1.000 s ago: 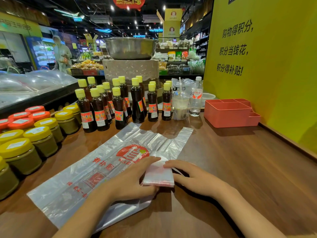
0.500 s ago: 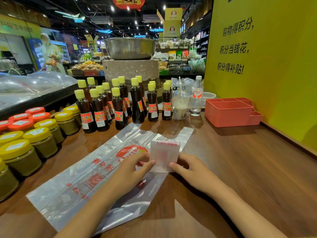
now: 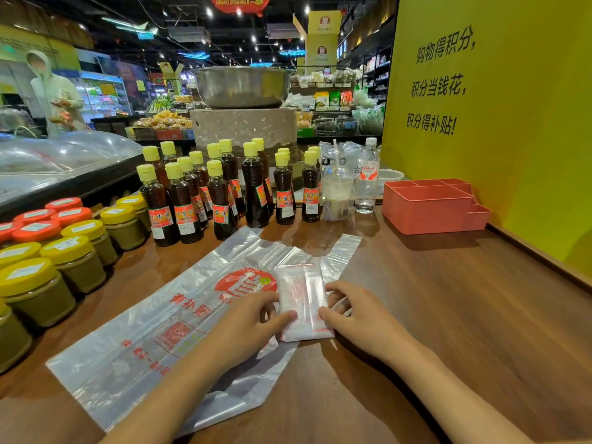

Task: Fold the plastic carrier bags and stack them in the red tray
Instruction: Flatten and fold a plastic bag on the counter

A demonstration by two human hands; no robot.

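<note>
A folded plastic bag, a small whitish packet with red print, lies on top of a flat unfolded carrier bag on the wooden counter. My left hand holds the packet's left edge, thumb on top and fingers beside it. My right hand holds its right edge the same way, thumb on the packet and fingers curled alongside. The red tray, with several compartments, stands at the far right against the yellow wall, and nothing shows inside it.
Dark oil bottles with yellow caps stand in rows behind the bags. Jars with yellow and red lids line the left edge. A drink cup and water bottle stand left of the tray. Bare counter lies to the right.
Both hands lifted the folded packet upright, tipped it over away from me, and it now lies flat lengthwise, a little farther away on the unfolded bag.
</note>
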